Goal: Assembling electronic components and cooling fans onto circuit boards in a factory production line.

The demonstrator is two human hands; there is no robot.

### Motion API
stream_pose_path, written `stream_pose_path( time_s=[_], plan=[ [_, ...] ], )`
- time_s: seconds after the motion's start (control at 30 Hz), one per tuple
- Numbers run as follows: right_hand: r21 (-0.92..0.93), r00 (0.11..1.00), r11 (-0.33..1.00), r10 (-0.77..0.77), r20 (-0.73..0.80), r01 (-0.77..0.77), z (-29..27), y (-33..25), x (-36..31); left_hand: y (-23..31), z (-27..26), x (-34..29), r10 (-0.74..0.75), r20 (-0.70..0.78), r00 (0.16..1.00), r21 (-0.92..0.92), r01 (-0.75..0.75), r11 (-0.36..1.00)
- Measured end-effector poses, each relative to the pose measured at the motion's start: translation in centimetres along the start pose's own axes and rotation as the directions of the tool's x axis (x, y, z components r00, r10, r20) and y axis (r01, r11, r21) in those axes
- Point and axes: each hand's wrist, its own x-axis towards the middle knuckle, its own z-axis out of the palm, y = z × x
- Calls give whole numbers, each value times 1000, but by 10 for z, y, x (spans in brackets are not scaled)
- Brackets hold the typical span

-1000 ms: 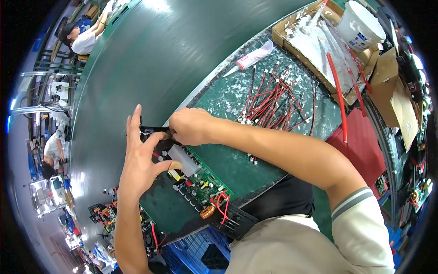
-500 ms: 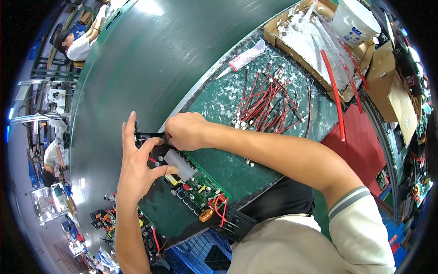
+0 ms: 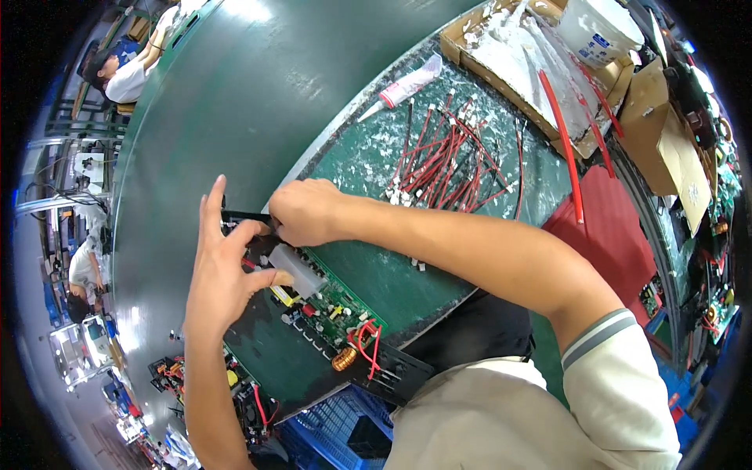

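Note:
A green circuit board (image 3: pixel 345 291) lies on the bench, slanting toward my body. It carries a pale grey block (image 3: pixel 296 270), a yellow-wrapped part (image 3: pixel 285 295), a copper-wound coil (image 3: pixel 344 359) and looped red wires (image 3: pixel 368 345). My right hand (image 3: pixel 309 213) is curled into a fist at the board's far end, beside a black end plate (image 3: pixel 249 215); whatever its fingertips grip is hidden. My left hand (image 3: pixel 219 274) is open over the board's left side. Its fingers are spread, with the index fingertip near the right hand and the thumb beside the grey block.
Red-and-black cables (image 3: pixel 450 160) lie heaped beyond my right forearm, near a sealant tube (image 3: pixel 407 86). A messy cardboard tray (image 3: pixel 501 86) and white bucket (image 3: pixel 599 31) stand at far right. More assembled boards (image 3: pixel 243 399) sit lower left, near a blue basket (image 3: pixel 333 427). Co-workers sit across the bench.
The whole scene has shifted slightly up and left in the picture. Both hands keep nearly the same pose at the far end of the board.

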Motion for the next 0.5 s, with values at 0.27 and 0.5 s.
stream_pose_path(
  time_s=[0.27, 0.5],
  plan=[
    [-28, 998, 999, 28, 49, -27, -13, -14, 15, 0, -13, 7, -118, 88, 989, -79, 125, 989],
    [-162, 985, 980, -130, -109, 112, 8, -22, -1, -10, -14, -3, -7, 14, 1000, -22, 7, 1000]
  ],
)
